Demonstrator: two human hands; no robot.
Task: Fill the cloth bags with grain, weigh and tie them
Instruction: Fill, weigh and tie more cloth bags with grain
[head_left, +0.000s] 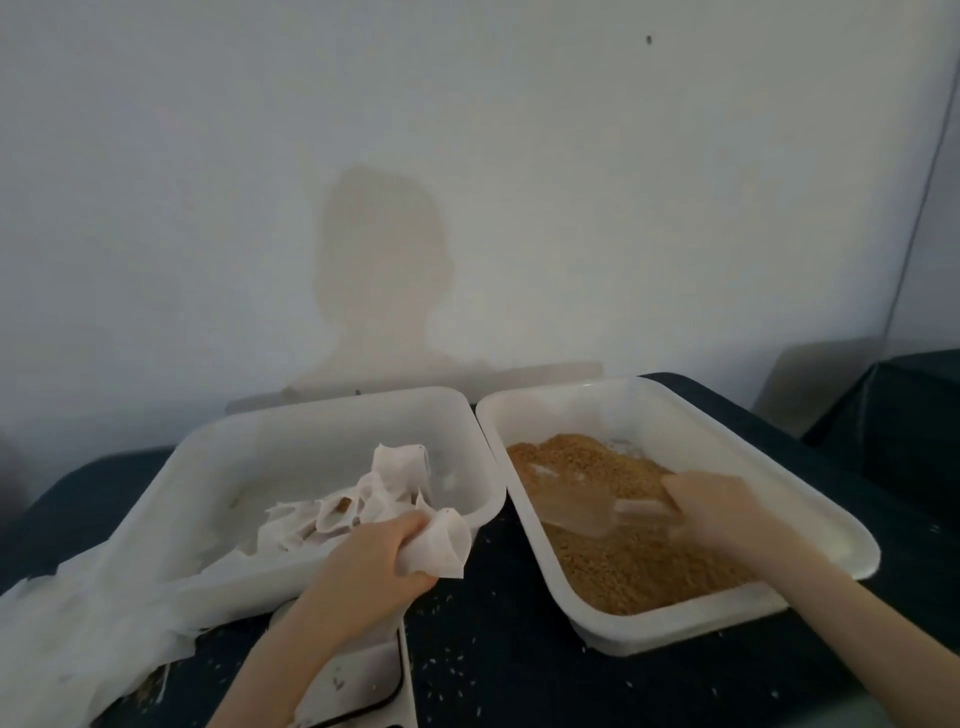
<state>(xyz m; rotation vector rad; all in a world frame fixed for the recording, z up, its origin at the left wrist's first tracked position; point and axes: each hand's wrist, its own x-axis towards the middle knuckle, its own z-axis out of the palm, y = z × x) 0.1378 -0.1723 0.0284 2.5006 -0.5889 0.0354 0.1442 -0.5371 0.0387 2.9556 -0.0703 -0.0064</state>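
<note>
— While the left hand (382, 553) grips an empty cloth bag (441, 543) over the gap between the tubs, what could go wrong?

— Its mouth looks slack; grain (639, 561) could spill onto the dark table (498, 660).

— And the right hand (714, 506)?

— Fingers curled on the clear scoop (582, 506) in the grain tub (810, 499). Tub rims nearly touch, leaving little room.

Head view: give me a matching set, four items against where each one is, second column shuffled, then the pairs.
Items:
1. clear scoop
2. cloth bag
3. grain
4. loose bags

Places:
A. heaped in the left tub
B. fills the right tub
C. gripped by the left hand
D. held by the right hand, in the grain

Pairs: 1-D, 2-C, 3-B, 4-A
</note>
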